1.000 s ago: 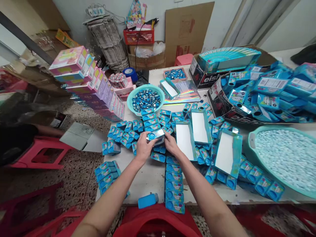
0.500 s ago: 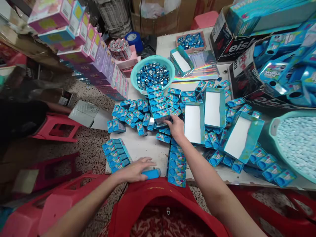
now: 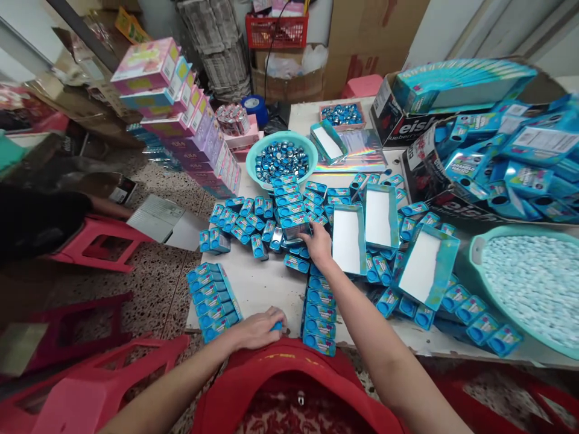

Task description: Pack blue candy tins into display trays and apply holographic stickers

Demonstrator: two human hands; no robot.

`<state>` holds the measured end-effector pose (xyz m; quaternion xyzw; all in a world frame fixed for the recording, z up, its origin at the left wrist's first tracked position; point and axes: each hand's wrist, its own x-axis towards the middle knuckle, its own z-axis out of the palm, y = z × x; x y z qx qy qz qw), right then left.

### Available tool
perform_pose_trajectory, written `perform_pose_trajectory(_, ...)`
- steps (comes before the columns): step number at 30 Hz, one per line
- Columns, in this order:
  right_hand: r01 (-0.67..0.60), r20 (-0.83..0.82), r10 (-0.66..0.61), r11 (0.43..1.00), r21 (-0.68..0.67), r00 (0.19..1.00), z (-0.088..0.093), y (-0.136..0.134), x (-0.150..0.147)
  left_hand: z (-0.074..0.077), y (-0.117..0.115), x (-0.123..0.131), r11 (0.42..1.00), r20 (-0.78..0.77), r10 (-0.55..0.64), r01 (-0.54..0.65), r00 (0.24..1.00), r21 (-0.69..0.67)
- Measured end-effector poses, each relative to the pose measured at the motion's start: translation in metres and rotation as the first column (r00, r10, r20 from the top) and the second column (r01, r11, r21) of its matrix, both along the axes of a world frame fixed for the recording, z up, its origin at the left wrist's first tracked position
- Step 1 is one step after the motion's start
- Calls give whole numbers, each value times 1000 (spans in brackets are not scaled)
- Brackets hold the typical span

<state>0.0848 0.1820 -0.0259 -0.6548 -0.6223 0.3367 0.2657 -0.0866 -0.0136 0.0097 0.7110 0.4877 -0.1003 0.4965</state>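
My left hand [image 3: 259, 328] lies closed over a small blue object [image 3: 277, 326] at the near edge of the white table [image 3: 266, 283]. My right hand [image 3: 318, 246] reaches forward and grips a small blue box [image 3: 295, 225] at the end of a row of such boxes. Many small blue candy boxes [image 3: 242, 220] lie around it. A column of them [image 3: 319, 307] runs toward me. Another row [image 3: 212, 299] sits in a tray at the table's left corner.
A teal bowl of shiny caps [image 3: 281, 160] stands behind the boxes. Open white-lined blue trays [image 3: 348, 240] lie to the right. A large teal basin of pale candies [image 3: 529, 286] sits far right. Cartons of blue packs [image 3: 493, 163], stacked pink boxes [image 3: 181, 114], pink stools [image 3: 90, 241].
My left hand left the box both hands held, dropped to the table's near edge and closed over the blue object there. My right hand stays on the box. The camera tilted down, then up.
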Motion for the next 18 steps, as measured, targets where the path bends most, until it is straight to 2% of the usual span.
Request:
perform_pose_trajectory(2, -13, 53, 14, 1000, -21, 998, 4, 1, -1, -7, 0, -1, 993, -113, 116, -116, 987, 8)
perform_pose_trajectory(4, -20, 137, 29, 998, -63, 990, 8, 5, -2, -10, 1, -7, 971, -268, 239, -236, 933, 42)
perform_pose_trajectory(6, -18, 226, 42, 994, -104, 973, 12, 9, -3, -4, 4, -18, 910, -317, 410, -406, 855, 82)
perform_pose_trajectory(7, -14, 262, 46, 993, -120, 964, 13, 11, -3, 3, 7, -24, 845, -249, 530, -530, 811, 74)
perform_pose_trajectory(8, -10, 287, 48, 991, -134, 957, 15, 12, -4, 11, 10, -30, 745, -127, 663, -666, 738, 22)
perform_pose_trajectory(9, -5, 300, 49, 990, -143, 953, 15, 14, -4, 21, 15, -35, 619, 18, 784, -781, 620, -83)
perform_pose_trajectory(10, -1, 304, 47, 989, -150, 952, 16, 14, -4, 31, 22, -38, 490, 145, 872, -843, 468, -220)
perform_pose_trajectory(11, 3, 302, 44, 988, -153, 952, 16, 14, -4, 39, 29, -40, 387, 235, 918, -855, 320, -346)
perform_pose_trajectory(12, 9, 297, 38, 988, -154, 954, 16, 14, -4, 46, 38, -40, 318, 292, 935, -846, 203, -429)
perform_pose_trajectory(13, 16, 292, 30, 988, -154, 956, 16, 14, -4, 51, 47, -38, 282, 327, 936, -841, 134, -462)
perform_pose_trajectory(14, 21, 285, 23, 988, -153, 958, 15, 13, -4, 54, 56, -35, 268, 358, 928, -848, 101, -458)
perform_pose_trajectory(16, 17, 256, 23, 988, -154, 967, 15, 12, -3, 55, 73, -26, 267, 435, 898, -874, 72, -406)
perform_pose_trajectory(18, 7, 189, 12, 995, -100, 982, 17, 9, -1, 53, 87, -15, 274, 528, 848, -891, 46, -363)
